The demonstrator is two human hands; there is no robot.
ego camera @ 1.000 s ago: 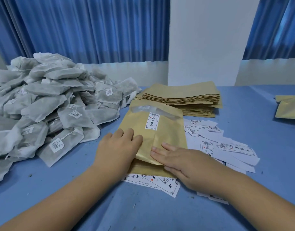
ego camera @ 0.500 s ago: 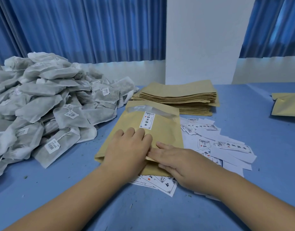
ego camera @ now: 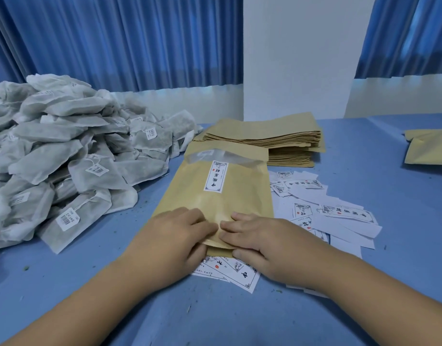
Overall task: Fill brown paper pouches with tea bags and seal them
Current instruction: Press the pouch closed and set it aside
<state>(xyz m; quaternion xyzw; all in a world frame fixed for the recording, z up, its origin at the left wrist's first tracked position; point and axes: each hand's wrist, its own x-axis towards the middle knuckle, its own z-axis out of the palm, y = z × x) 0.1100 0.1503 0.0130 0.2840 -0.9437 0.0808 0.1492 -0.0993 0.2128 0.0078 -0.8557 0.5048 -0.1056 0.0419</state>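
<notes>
**Both hands flat on the near end of a pouch**

The left hand point(ego camera: 175, 236) and right hand point(ego camera: 260, 243) lie side by side on the near end of a brown paper pouch point(ego camera: 222, 203). Their fingers are nearly straight and press down on it, fingertips almost meeting at its middle. The pouch lies flat on the blue bench point(ego camera: 110, 290) and stretches away from the hands, with a white label point(ego camera: 216, 177) on its face beyond the fingertips. Further out past the hands is a stack of empty pouches point(ego camera: 272, 138). A heap of tea bags point(ego camera: 60, 151) lies to the left of the left hand. Loose labels point(ego camera: 339, 218) are scattered right of the right hand and under both wrists. Another pouch point(ego camera: 429, 148) lies far off to the right.
</notes>
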